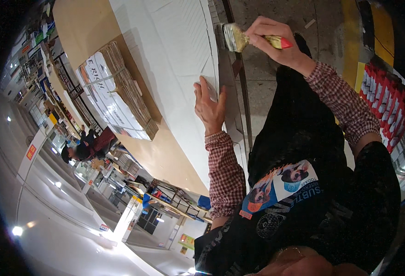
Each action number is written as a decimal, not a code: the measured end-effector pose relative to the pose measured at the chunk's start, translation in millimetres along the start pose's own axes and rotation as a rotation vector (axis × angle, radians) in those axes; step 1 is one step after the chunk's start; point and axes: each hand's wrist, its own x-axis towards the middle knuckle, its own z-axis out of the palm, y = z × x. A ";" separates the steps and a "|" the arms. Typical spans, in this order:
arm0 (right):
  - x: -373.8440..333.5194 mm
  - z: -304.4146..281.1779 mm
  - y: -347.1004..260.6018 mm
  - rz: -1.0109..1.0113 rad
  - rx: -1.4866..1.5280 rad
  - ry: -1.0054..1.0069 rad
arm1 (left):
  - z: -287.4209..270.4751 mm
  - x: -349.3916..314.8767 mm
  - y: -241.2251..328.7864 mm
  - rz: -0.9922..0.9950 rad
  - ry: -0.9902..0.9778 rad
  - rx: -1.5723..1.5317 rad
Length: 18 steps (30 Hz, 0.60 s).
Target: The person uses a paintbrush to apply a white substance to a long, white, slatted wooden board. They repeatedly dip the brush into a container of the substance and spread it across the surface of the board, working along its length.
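A paintbrush [237,38] with a yellow, red-tipped handle is gripped in my right hand [280,43], its pale bristles aimed left at the table's edge. The bristles hang beside a large white sheet of board [174,50]; whether they touch its edge I cannot tell. Fingers spread, my left hand [209,106] rests on the near edge of that white board. Nothing shows in its grasp. Both my forearms wear checked sleeve covers.
A strapped bundle of flattened printed cartons [115,92] lies on brown board [80,20] beyond the white sheet. Red and white packages [386,103] are stacked at the right. Another person [89,145] is farther off at the left. A dark metal rail [244,92] runs along the table edge.
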 end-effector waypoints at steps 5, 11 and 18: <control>-19.8 0.1 -6.0 0.050 0.034 -0.086 | 20.8 -3.2 1.2 -0.020 0.084 0.192; -41.7 -24.1 -32.4 0.353 0.243 0.067 | 67.7 -29.4 1.8 -0.185 0.219 0.173; -55.4 -57.3 -37.0 0.644 0.535 0.172 | 57.1 -62.6 -17.0 -0.175 0.109 0.242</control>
